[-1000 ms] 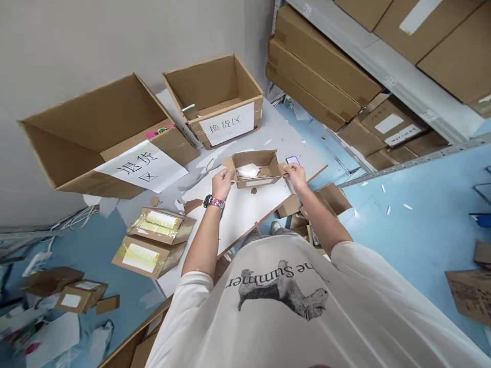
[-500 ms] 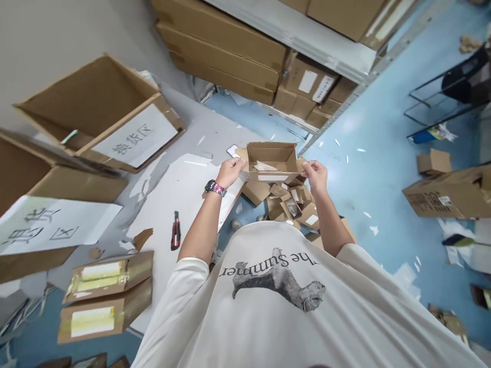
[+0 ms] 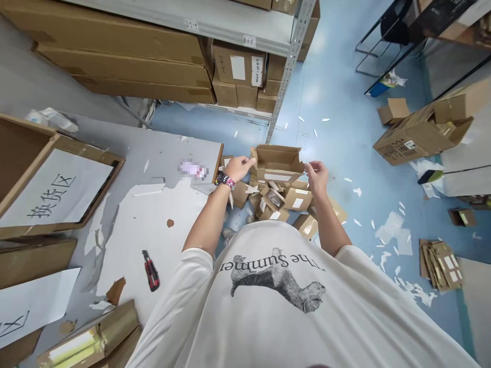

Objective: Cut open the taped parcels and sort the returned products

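A small open cardboard box [image 3: 280, 162] with a white label on its near side is held out in front of me, above the floor. My left hand [image 3: 240, 167] is closed on its left end, fingers pinching the edge. At the opposite end, my right hand [image 3: 317, 176] has its thumb and fingers drawn together at the torn right edge. The visible inside of the box is bare brown cardboard. Below it lies a heap of small cardboard boxes [image 3: 297, 198], partly hidden by the box and my shirt.
To my left, a table [image 3: 172, 138] carries a red and black box cutter [image 3: 151, 271] and a large labelled carton [image 3: 61, 189]. Ahead stands a metal shelf [image 3: 284, 87] with cartons. Paper scraps [image 3: 395, 230] and an open carton [image 3: 418, 133] lie at right.
My view has turned to the right and my hands now hold the box off the table's corner. White paper that showed inside the box is no longer visible there.
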{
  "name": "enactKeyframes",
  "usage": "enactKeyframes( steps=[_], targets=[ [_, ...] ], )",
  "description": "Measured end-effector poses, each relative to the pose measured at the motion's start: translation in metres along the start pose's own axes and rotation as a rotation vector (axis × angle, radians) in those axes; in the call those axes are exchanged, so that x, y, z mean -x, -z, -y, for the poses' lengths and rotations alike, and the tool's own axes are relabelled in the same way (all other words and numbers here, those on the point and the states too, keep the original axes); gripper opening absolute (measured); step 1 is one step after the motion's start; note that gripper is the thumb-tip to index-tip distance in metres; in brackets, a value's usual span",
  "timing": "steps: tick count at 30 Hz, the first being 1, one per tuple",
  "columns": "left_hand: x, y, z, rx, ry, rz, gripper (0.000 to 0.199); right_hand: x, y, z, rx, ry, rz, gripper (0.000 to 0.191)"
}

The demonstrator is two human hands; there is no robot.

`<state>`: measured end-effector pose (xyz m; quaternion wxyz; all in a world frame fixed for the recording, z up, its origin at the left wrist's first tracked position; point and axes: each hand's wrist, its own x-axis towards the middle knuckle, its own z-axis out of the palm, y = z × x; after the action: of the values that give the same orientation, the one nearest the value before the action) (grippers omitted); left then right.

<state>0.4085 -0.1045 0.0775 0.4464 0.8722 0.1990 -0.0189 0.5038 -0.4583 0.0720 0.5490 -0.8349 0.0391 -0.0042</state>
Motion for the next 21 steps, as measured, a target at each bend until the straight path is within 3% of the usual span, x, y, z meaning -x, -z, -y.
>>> enactKeyframes(
  steps=[5,9,15,21],
  targets=[
    [0.009,-0.008,0.021,-0.046,0.083,0.044,0.041,0.001,0.004,-0.011,0.054,0.013,0.017,0.033],
    [0.030,0.000,0.052,0.019,0.148,0.025,0.035,-0.006,-0.017,-0.004,0.011,0.006,0.139,0.033],
    [0.082,0.017,0.091,0.220,0.279,-0.111,0.028,-0.003,-0.089,0.020,-0.035,0.075,0.384,0.039],
    [0.166,0.032,0.129,0.365,0.414,-0.298,0.024,0.036,-0.178,0.053,-0.036,0.182,0.709,0.045]
  ],
)
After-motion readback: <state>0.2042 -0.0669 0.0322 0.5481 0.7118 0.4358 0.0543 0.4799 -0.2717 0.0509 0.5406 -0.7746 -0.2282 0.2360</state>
